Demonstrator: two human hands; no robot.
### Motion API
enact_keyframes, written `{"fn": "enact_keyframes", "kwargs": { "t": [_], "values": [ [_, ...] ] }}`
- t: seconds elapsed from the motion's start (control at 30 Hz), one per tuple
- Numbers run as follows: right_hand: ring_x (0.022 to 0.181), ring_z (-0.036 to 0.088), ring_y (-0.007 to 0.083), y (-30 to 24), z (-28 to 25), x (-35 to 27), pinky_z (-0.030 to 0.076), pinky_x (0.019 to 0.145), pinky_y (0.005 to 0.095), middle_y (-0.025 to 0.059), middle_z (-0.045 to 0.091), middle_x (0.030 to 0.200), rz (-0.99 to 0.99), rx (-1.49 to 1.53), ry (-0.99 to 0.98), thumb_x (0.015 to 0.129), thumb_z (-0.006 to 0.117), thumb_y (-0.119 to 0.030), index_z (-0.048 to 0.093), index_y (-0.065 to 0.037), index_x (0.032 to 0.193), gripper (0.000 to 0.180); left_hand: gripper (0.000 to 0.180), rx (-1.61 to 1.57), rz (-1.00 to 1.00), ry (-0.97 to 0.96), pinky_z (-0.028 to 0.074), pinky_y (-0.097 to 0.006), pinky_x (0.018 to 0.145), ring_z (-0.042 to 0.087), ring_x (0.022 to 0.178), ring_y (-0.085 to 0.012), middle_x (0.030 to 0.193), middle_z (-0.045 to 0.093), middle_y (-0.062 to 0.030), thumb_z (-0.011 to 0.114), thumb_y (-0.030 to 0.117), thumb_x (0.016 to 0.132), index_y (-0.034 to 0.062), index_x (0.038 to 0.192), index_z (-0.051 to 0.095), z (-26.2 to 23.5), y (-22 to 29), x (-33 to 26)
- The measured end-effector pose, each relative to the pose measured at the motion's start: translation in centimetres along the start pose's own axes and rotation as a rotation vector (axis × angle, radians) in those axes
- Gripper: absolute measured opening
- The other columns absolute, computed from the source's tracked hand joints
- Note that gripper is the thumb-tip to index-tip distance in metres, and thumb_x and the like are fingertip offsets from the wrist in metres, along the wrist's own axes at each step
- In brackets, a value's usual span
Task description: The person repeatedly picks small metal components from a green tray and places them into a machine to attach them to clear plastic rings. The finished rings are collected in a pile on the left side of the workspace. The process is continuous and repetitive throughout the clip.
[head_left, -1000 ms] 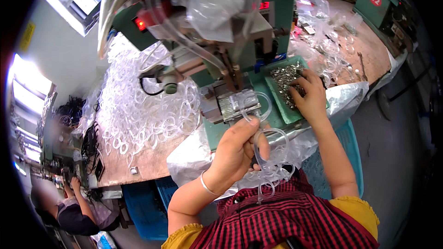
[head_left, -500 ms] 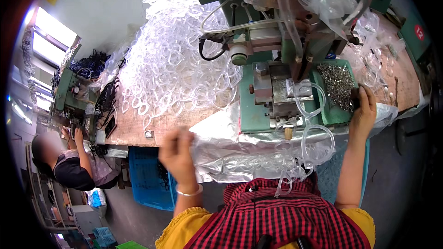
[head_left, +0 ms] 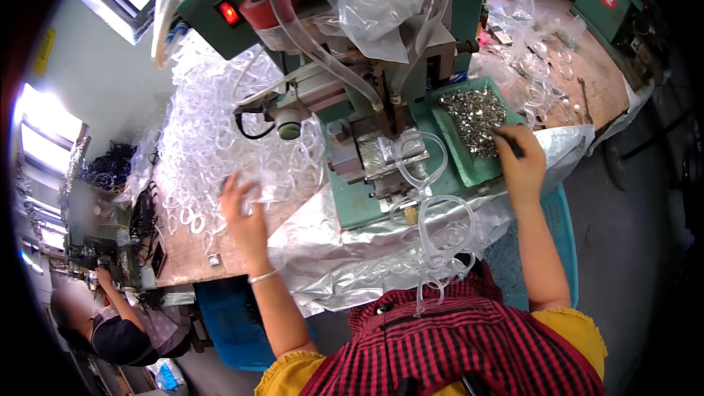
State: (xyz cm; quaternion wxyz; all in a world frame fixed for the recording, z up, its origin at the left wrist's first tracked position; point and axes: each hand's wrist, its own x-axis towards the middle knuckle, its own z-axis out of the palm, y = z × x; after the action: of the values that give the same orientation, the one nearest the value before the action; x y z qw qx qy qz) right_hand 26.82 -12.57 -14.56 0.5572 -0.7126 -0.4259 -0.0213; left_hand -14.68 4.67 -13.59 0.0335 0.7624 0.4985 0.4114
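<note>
My left hand point(head_left: 246, 220), fingers spread and slightly blurred, reaches over the near edge of a heap of clear plastic rings point(head_left: 213, 125). Nothing shows in its grip. At the right rim of a green tray point(head_left: 473, 174), my right hand point(head_left: 523, 165) has its fingers bent together beside small metal pieces point(head_left: 473, 119); whether a piece is between them is hidden. Something dark covers part of a finger. Between my hands stands a green bench press point(head_left: 352, 198). Clear tube loops point(head_left: 449, 231) hang from its metal fixture point(head_left: 385, 154) over the front edge.
Silver foil point(head_left: 323, 271) covers the table's front. Blue baskets stand below, one at left point(head_left: 227, 330) and one at right point(head_left: 561, 242). Clear bags point(head_left: 528, 22) lie at the far right. A co-worker point(head_left: 125, 330) sits at another machine on the left.
My left hand has moved forward from the table's front edge to the ring heap, its fingers spreading. My right hand stays by the tray, its fingers now bent in at the rim. The view has shifted.
</note>
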Motion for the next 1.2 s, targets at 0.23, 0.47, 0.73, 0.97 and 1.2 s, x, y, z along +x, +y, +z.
{"fn": "enact_keyframes", "kwargs": {
  "t": [0.23, 0.47, 0.73, 0.97, 1.2],
  "values": [
    [0.084, 0.065, 0.0169, -3.0, -4.1, -0.9, 0.049, 0.079, 0.0282, 0.008, 0.069, 0.087, 0.105, 0.229, -0.145, 0.078, 0.068, 0.0, 0.071, 0.001, 0.09, 0.012, 0.026, -0.719, -0.757, -0.046, 0.05, -0.024, 0.074, 0.063, 0.083, -0.0098, 0.09, 0.071, -0.0043, 0.068, 0.021, 0.094, -0.0031, 0.104, 0.072, 0.5, -5.7, -0.8],
    [0.089, 0.064, 0.0168, -10.4, 4.3, 4.6, 0.05, 0.081, 0.0295, 0.0082, 0.068, 0.092, 0.04, 0.565, -0.49, 0.076, 0.072, -0.004, 0.063, 0.001, 0.105, 0.032, 0.03, -0.332, -0.062, -0.019, 0.037, -0.022, 0.056, 0.051, 0.062, -0.0064, 0.068, 0.06, -0.0004, 0.067, 0.024, 0.095, -0.0038, 0.089, 0.074, 5.2, 3.1, 1.8],
    [0.085, 0.062, 0.0115, -11.0, 5.3, 3.8, 0.05, 0.079, 0.0267, 0.0037, 0.066, 0.092, 0.157, 0.728, -0.465, 0.073, 0.071, 0.002, 0.059, 0.002, 0.113, 0.042, 0.035, -1.01, -0.494, 0.009, 0.035, -0.02, 0.045, 0.048, 0.05, -0.0061, 0.068, 0.062, -0.0041, 0.051, 0.031, 0.103, -0.0008, 0.111, 0.063, 2.8, 8.7, -0.6],
    [0.093, 0.061, 0.0129, -12.8, 5.5, 3.3, 0.049, 0.085, 0.0282, 0.0074, 0.065, 0.107, 0.299, 0.882, -0.572, 0.08, 0.069, 0.002, 0.048, 0.003, 0.129, 0.053, 0.029, -0.737, 0.224, 0.268, 0.045, -0.023, 0.055, 0.059, 0.062, -0.0136, 0.08, 0.066, -0.0139, 0.04, 0.018, 0.106, -0.0047, 0.116, 0.055, -0.8, 19.4, 6.5],
    [0.103, 0.065, 0.0297, -9.2, 2.9, 3.2, 0.049, 0.093, 0.0372, 0.0137, 0.068, 0.109, -0.075, 0.45, -0.431, 0.079, 0.067, -0.01, 0.066, -0.003, 0.11, 0.031, 0.037, -1.273, -0.538, -0.77, 0.033, -0.024, 0.037, 0.043, 0.034, -0.0149, 0.05, 0.054, -0.0117, 0.043, 0.028, 0.102, -0.0056, 0.108, 0.057, -3.0, 23.7, 0.6]
  ]
}}
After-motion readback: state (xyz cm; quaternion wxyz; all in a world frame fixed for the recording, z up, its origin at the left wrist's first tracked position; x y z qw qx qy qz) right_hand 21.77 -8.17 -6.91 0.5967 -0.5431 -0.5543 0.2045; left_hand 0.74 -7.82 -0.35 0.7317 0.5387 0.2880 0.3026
